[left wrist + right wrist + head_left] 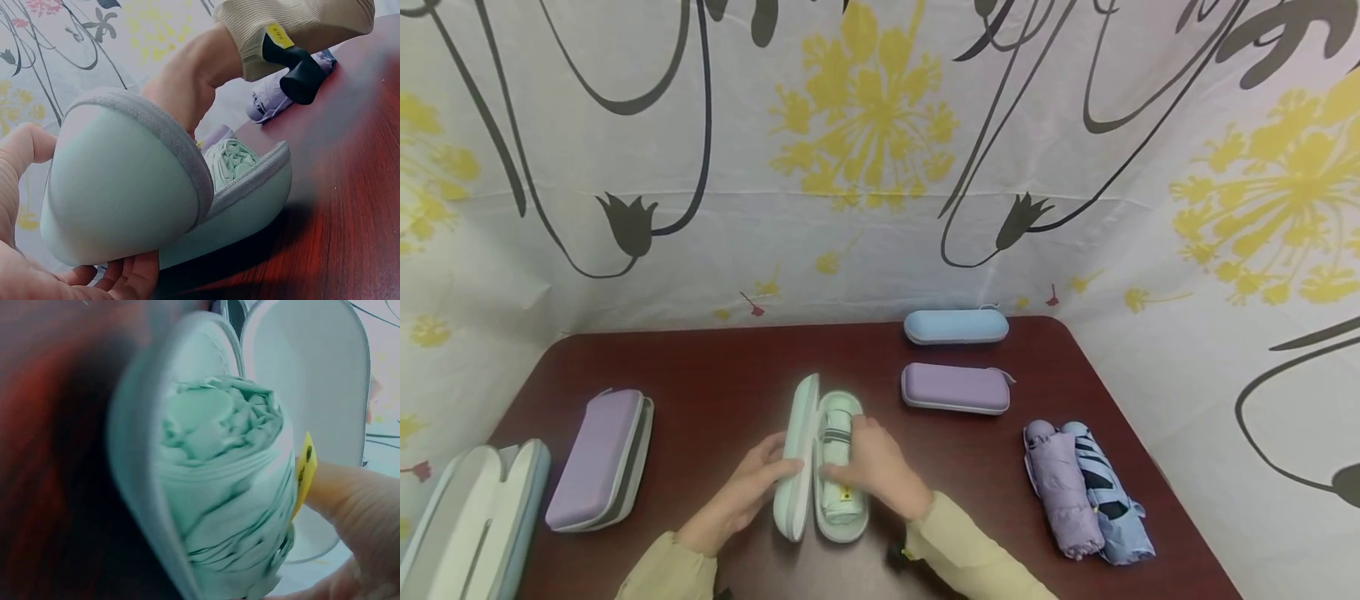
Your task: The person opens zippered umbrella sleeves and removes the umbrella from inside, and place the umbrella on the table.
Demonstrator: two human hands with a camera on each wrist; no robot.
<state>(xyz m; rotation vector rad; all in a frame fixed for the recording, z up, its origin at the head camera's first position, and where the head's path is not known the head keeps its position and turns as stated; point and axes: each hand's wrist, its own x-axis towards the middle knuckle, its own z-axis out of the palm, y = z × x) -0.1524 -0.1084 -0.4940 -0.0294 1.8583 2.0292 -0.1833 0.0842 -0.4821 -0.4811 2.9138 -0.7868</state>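
Observation:
A mint-green zip case stands open at the front middle of the table, its lid raised on the left. Inside the case's base lies a folded mint-green umbrella, with bunched fabric at its near end in the right wrist view. My left hand holds the lid, thumb over its edge and fingers behind; the left wrist view shows fingers under the lid's rounded end. My right hand grips the umbrella from the right, thumb across it; its other fingers are partly hidden. A yellow tag shows beside the umbrella.
Left on the dark red table are a slightly gaping purple case and an opened light blue case. Back right lie a light blue case and a purple case. Nearer right are folded purple and blue umbrellas.

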